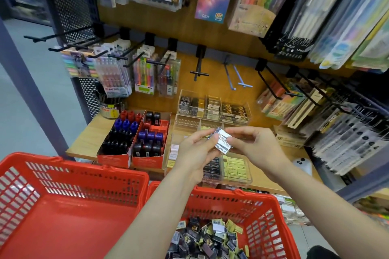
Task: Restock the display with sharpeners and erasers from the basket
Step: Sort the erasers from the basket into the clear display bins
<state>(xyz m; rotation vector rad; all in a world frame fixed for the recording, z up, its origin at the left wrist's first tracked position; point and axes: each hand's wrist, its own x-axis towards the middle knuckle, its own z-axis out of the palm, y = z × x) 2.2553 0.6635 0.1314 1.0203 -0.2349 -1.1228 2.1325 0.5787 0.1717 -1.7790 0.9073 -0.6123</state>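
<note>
On the left, the left hand (194, 147) pinches the white erasers (223, 142) from their left end. The right hand (255, 145) closes its grip on their right end, so both hands hold the small stack together, above the clear trays (237, 171) on the bench (84, 143). The long axis of the stack runs tilted, from upper left to lower right. The trays lie directly below and slightly forward, equally near to both hands. The red basket (271, 212) with more stock is below, near the person
</note>
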